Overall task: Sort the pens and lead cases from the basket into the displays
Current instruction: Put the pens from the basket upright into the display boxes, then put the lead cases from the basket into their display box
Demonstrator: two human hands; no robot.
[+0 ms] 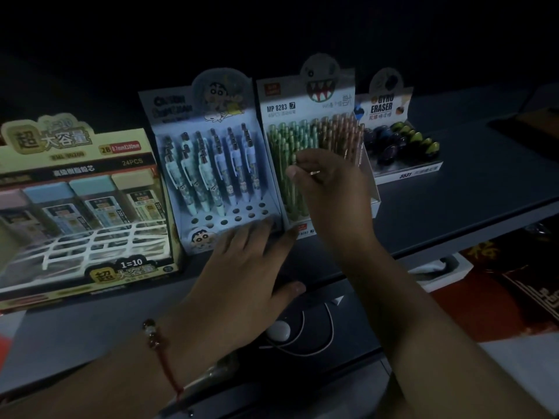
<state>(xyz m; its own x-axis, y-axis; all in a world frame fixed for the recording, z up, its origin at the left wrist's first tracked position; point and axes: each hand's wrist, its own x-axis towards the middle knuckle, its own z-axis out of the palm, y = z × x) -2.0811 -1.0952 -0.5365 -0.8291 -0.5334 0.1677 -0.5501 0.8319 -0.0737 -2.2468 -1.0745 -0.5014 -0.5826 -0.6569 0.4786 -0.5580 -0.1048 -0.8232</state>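
Observation:
My right hand [329, 189] is raised in front of the green and orange pen display marked MP 8283 [278, 107], its fingertips curled and pinching the top of a thin green pen [292, 192] among the rows. My left hand [236, 282] lies flat with straight fingers touching the front base of the blue cartoon pen display [211, 122], which has several empty holes. A white lattice basket [90, 246] sits at the left in front of the lead case display [75, 164]; what it contains is hidden.
The scene is very dark. A Gyro Eraser display [393, 107] stands at the right on the dark shelf [453, 192]. Below the shelf edge are a round white knob with a white cord [279, 329] and red packaging [514, 297].

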